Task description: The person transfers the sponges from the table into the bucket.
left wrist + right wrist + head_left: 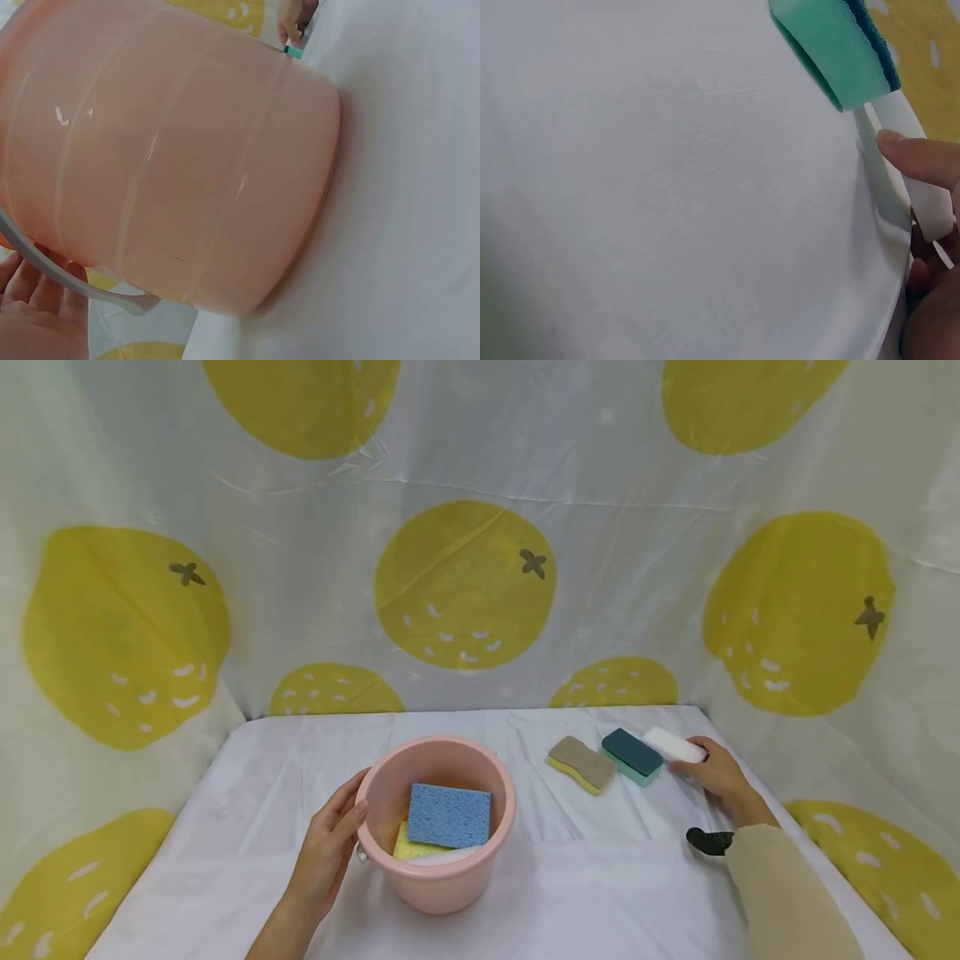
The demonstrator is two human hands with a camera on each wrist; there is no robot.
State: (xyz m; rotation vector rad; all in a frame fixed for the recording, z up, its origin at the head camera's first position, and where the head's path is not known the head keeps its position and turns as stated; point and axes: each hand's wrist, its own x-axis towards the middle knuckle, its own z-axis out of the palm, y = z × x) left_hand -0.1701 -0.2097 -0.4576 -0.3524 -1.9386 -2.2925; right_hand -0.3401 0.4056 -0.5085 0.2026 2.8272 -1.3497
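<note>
My left hand (327,839) rests against the left side of a pink bucket (442,893), fingers and thumb touching near its rim; in the left wrist view its fingers look fairly straight behind the grey handle (71,277). Inside the bucket, a blue sponge (450,816) lies over a yellow sponge (416,847) and a white piece (446,857), partly hidden. At the right, my right hand (720,772) pinches a white sponge block (672,744) between thumb and fingers. Beside that block lies a green scouring sponge (632,756), dark side up.
A wavy tan-and-yellow sponge (582,765) lies left of the green one. White cloth (600,893) covers the table. Lemon-print curtains (465,468) stand behind and at both sides. A black strap end (708,841) sticks out by the right sleeve.
</note>
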